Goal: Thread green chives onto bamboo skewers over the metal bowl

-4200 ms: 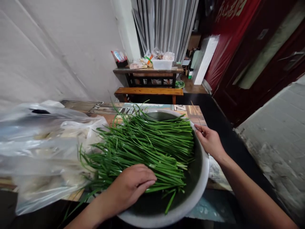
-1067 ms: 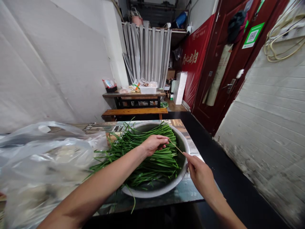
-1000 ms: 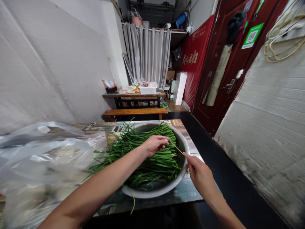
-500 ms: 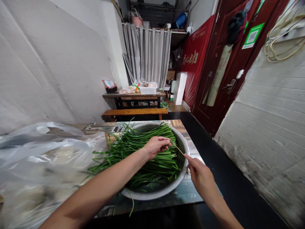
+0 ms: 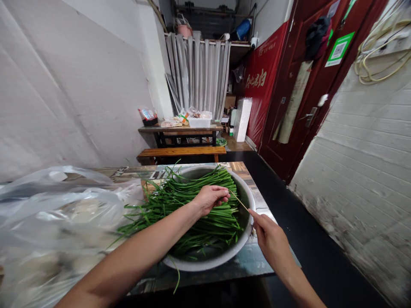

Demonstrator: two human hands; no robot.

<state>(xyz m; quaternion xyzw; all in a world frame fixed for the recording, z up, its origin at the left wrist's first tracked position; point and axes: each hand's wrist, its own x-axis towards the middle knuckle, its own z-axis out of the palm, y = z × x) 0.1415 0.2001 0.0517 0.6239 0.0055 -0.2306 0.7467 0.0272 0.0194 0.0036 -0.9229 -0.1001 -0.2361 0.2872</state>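
A thin bamboo skewer (image 5: 239,200) slants between my two hands over the right side of a metal basin. My left hand (image 5: 212,199) pinches its upper left end between thumb and fingertips. The lower right end lies in the closed fingers of my right hand (image 5: 268,229), just past the basin's rim. Long green garlic chives (image 5: 186,201) fill the basin (image 5: 221,259), with their leafy tips spilling over its left side. My left forearm passes across the chives and hides part of them. Whether a small piece sits at the skewer's left tip, I cannot tell.
Clear plastic bags (image 5: 64,231) with pale contents lie on the patterned table (image 5: 247,261) at left. Beyond stand a wooden bench (image 5: 183,151) and another table (image 5: 149,128) bearing a white tub (image 5: 201,122) and packets. A dark red door (image 5: 272,149) and white brick wall (image 5: 359,171) are at right.
Almost nothing differs. Both hands keep their hold on the skewer, and the view has shifted only slightly.
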